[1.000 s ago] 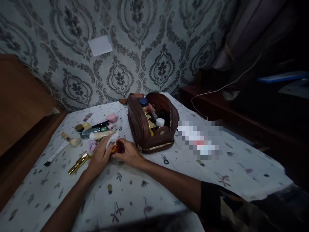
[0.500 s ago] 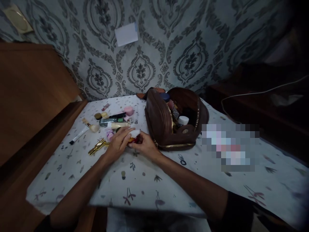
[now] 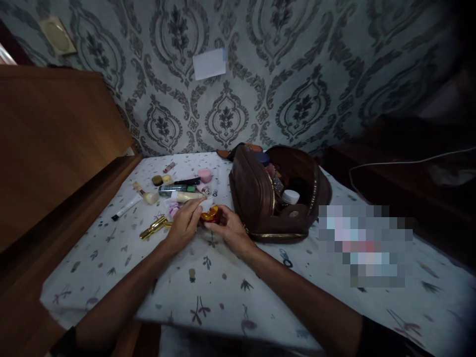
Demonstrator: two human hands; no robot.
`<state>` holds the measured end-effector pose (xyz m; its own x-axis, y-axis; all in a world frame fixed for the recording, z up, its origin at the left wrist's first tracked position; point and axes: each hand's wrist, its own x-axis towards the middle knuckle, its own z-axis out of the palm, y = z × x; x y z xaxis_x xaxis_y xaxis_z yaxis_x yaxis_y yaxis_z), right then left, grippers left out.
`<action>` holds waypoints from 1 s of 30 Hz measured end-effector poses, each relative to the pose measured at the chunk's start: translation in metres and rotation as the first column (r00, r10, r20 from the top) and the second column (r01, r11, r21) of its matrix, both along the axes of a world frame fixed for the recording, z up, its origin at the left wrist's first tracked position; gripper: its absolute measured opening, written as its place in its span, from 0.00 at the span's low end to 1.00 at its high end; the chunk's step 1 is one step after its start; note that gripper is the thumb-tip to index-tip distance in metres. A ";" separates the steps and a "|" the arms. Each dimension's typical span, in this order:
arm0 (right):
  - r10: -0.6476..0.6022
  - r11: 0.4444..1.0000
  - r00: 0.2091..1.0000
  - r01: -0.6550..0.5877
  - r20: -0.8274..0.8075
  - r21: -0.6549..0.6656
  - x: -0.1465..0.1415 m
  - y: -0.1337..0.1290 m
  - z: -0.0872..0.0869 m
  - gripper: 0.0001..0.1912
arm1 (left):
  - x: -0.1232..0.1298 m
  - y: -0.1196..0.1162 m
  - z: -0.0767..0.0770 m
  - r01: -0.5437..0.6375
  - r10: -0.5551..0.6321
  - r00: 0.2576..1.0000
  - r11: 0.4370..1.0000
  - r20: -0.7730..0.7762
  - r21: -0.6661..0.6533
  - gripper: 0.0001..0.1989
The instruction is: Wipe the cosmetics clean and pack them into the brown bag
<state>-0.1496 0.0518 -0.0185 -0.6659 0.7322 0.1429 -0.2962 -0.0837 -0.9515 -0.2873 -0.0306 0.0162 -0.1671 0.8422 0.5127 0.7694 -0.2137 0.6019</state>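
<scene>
In the head view, a white plant-printed tablecloth (image 3: 223, 292) lies beside grey damask-patterned wallpaper (image 3: 253, 74). An open brown leather bag (image 3: 251, 183) stands near the right hand (image 3: 232, 229), whose fingers curl round a glossy amber-red jar (image 3: 210, 214) between both hands. The left hand (image 3: 183, 223) grips a small white object (image 3: 206, 203), partly hiding a pale purple item (image 3: 173, 209).

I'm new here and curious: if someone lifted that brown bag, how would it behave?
The brown bag would probably flex, since it looks leathery and softly rounded. It may feel weighty, with a white-capped container and other items inside. Tipped, it could spill, as its zip gapes open.
</scene>
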 end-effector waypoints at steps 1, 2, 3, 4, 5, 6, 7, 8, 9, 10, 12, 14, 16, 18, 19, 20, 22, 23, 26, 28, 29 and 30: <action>0.002 1.000 1.000 -0.003 -0.023 -0.023 0.000 0.000 0.000 0.27 | 0.000 0.000 0.000 -0.006 0.006 1.000 1.000 0.003 0.004 0.21; 0.005 0.999 0.999 -0.008 -0.047 -0.049 0.000 -0.001 -0.001 0.29 | 0.001 0.000 0.000 -0.008 0.008 1.000 1.000 0.006 0.006 0.21; 0.009 0.997 0.997 -0.014 -0.071 -0.075 0.000 -0.001 -0.001 0.32 | 0.001 0.000 0.001 -0.005 0.005 1.000 1.000 0.009 0.005 0.21; 0.014 0.995 0.996 -0.023 -0.093 -0.097 -0.001 -0.001 0.000 0.33 | 0.002 0.000 0.001 0.001 -0.001 1.000 1.000 0.011 0.003 0.21; 0.019 0.993 0.994 -0.032 -0.109 -0.115 -0.001 -0.002 0.001 0.35 | 0.002 -0.001 0.002 0.008 -0.008 1.000 1.000 0.013 0.002 0.21; 0.023 0.991 0.992 -0.039 -0.121 -0.127 -0.001 -0.003 0.002 0.35 | 0.003 -0.001 0.002 0.015 -0.015 1.000 1.000 0.013 -0.001 0.21; 0.026 0.990 0.991 -0.044 -0.128 -0.134 -0.001 -0.004 0.004 0.35 | 0.004 -0.001 0.002 0.019 -0.019 1.000 1.000 0.010 -0.004 0.21; 0.031 0.989 0.991 -0.049 -0.130 -0.138 0.000 -0.005 0.005 0.35 | 0.004 -0.002 0.002 0.020 -0.020 1.000 1.000 0.004 -0.009 0.22; 0.037 0.988 0.991 -0.056 -0.131 -0.146 0.000 -0.006 0.007 0.34 | 0.004 -0.002 0.001 0.016 -0.016 1.000 1.000 -0.005 -0.015 0.22; 0.040 0.985 0.990 -0.062 -0.133 -0.160 0.000 -0.006 0.008 0.33 | 0.004 -0.002 0.001 0.009 -0.009 1.000 1.000 -0.016 -0.023 0.22; 0.051 0.973 0.988 -0.082 -0.148 -0.217 0.001 -0.006 0.009 0.30 | 0.004 -0.002 -0.001 -0.004 0.002 0.999 0.999 -0.047 -0.041 0.22; 0.059 0.950 0.983 -0.109 -0.174 -0.292 0.001 -0.005 0.009 0.25 | 0.004 -0.001 -0.002 -0.014 0.010 0.997 0.999 -0.079 -0.050 0.23; 0.052 0.927 0.981 -0.118 -0.189 -0.357 0.001 -0.004 0.008 0.22 | 0.005 -0.002 -0.002 -0.017 0.012 0.994 0.999 -0.106 -0.045 0.23; 0.031 0.906 0.980 -0.110 -0.195 -0.410 0.001 -0.003 0.006 0.22 | 0.006 -0.002 -0.001 -0.018 0.014 0.992 0.999 -0.125 -0.033 0.23; 0.020 0.895 0.979 -0.108 -0.202 -0.432 0.000 -0.002 0.006 0.22 | 0.007 -0.003 -0.001 -0.022 0.018 0.991 0.999 -0.133 -0.029 0.23; 0.012 0.886 0.976 -0.111 -0.215 -0.450 0.000 -0.003 0.006 0.22 | 0.007 -0.004 0.000 -0.027 0.023 0.990 0.999 -0.141 -0.027 0.23; 0.000 0.874 0.968 -0.122 -0.251 -0.471 -0.002 -0.004 0.005 0.22 | 0.007 -0.004 -0.001 -0.030 0.024 0.986 0.999 -0.166 -0.034 0.23; -0.011 0.870 0.963 -0.124 -0.269 -0.477 -0.003 -0.004 0.004 0.22 | 0.006 -0.005 -0.002 -0.025 0.018 0.983 0.999 -0.185 -0.038 0.24; -0.052 0.857 0.948 -0.119 -0.314 -0.501 -0.005 -0.006 0.003 0.22 | 0.004 -0.003 -0.009 -0.019 0.007 0.965 0.999 -0.261 -0.046 0.34; -0.061 0.853 0.938 -0.128 -0.341 -0.507 -0.006 -0.006 0.002 0.23 | 0.002 -0.001 -0.014 -0.030 0.021 0.955 0.999 -0.297 -0.025 0.41; -0.053 0.853 0.935 -0.140 -0.350 -0.503 -0.006 -0.007 0.002 0.23 | 0.001 0.000 -0.016 -0.037 0.031 0.952 0.999 -0.305 -0.013 0.41; -0.038 0.854 0.935 -0.153 -0.353 -0.497 -0.005 -0.007 0.002 0.23 | 0.001 0.001 -0.017 -0.042 0.041 0.950 0.999 -0.308 0.002 0.41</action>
